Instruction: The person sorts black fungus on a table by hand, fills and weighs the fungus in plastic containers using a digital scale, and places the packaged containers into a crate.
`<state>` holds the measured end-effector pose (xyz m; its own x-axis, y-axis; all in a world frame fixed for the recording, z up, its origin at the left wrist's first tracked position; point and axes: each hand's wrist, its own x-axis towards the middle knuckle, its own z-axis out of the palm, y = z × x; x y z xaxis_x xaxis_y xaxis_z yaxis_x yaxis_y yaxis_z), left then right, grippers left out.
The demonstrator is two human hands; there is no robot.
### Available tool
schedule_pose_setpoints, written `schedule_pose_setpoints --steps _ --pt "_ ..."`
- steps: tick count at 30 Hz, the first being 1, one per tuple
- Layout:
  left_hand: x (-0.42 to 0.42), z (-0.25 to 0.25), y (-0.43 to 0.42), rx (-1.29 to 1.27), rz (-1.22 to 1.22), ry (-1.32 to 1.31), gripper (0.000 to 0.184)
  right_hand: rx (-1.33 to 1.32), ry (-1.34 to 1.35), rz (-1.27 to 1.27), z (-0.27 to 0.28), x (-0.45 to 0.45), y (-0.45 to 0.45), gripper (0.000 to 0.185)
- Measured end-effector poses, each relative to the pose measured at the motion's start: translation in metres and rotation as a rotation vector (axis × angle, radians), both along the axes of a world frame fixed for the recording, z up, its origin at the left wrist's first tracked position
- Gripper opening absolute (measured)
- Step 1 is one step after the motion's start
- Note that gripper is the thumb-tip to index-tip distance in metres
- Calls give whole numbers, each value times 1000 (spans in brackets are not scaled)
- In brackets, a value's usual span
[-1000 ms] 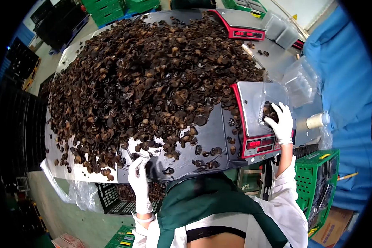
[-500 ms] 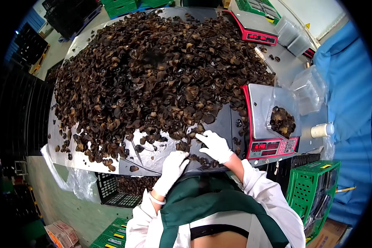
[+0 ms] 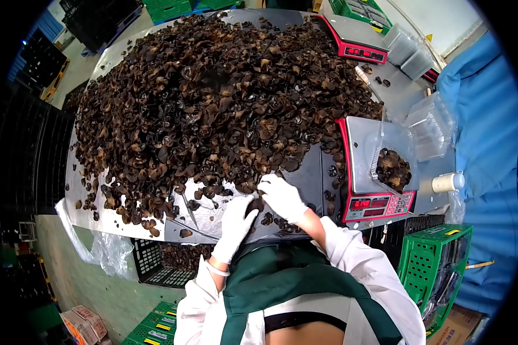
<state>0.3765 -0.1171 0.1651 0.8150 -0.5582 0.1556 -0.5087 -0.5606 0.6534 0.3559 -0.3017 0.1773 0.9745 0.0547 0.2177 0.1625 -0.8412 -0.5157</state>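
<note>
A large heap of dark brown fungus pieces (image 3: 213,109) covers much of the metal table (image 3: 305,184). My gloved left hand (image 3: 235,224) is at the heap's near edge, its fingers partly bent beside a few dark pieces; whether it grips one is hidden. Just to its right, my gloved right hand (image 3: 281,196) reaches onto the edge pieces with curled fingers, and what lies under them cannot be made out. A clear plastic box (image 3: 392,169) with fungus in it rests, lid up, on the red scale (image 3: 351,161).
Clear empty boxes (image 3: 430,126) and a white roll (image 3: 448,182) stand right of the scale. A second red scale (image 3: 354,37) is at the back. Green crates (image 3: 434,259) stand at the right, a black crate (image 3: 164,264) below the table's front edge.
My right hand has left the box on the scale and come to the heap's near edge. My left hand has moved right, close beside it. The view has shifted slightly.
</note>
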Motion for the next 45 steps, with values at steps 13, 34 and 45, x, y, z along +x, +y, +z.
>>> schedule_pose_setpoints --steps 13,34,45 --pt "28 4 5 57 68 -218 38 1751 533 -36 1 -30 -73 24" --pt "6 25 2 -295 276 430 15 1642 688 -344 -29 -18 -81 20" --pt "11 49 -31 -767 109 1389 26 1017 659 45 22 -15 -41 25"
